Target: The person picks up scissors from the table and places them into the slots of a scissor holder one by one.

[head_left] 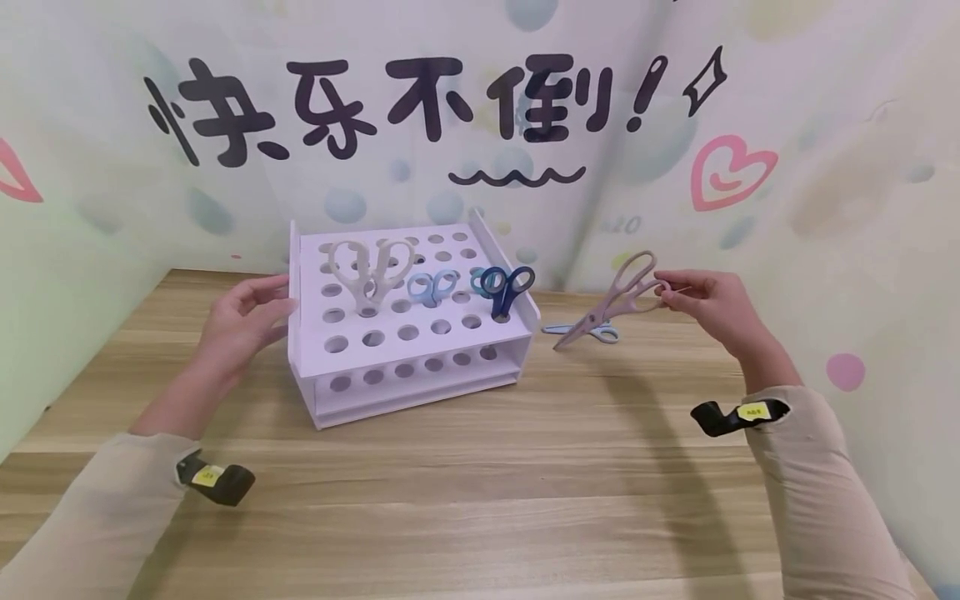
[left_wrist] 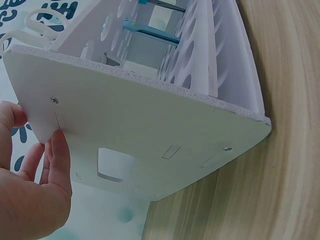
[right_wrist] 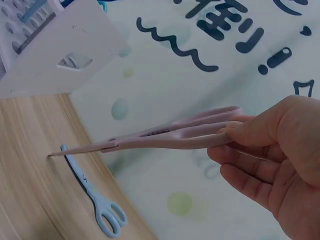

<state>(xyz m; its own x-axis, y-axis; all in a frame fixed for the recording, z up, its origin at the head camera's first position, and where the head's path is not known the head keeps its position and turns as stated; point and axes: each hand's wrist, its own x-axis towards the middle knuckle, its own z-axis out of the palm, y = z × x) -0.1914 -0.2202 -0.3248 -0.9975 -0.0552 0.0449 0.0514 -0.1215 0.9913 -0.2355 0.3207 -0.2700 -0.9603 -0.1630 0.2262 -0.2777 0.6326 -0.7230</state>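
Seen from the head camera, a person's right hand pinches the handle loops of a pair of pink scissors, held closed above the wooden table to the right of a white perforated rack; the scissors' long axis slopes from the handles at upper right down to the tip at lower left, which points toward the tabletop near the rack's right end. A pair of light blue scissors lies flat on the table just behind that tip. The left hand, fingers relaxed and spread, rests against the rack's left side panel. Standing in the rack's holes are beige scissors, pale blue scissors and dark blue scissors, handles up. In the left wrist view, the left hand shows straight fingers laid on the rack's side panel, gripping nothing. In the right wrist view, the right hand holds the pink scissors by the handle end between thumb and curled fingers; the closed blades run nearly level leftward, their tip at the table surface, with the light blue scissors lying on the wood below.
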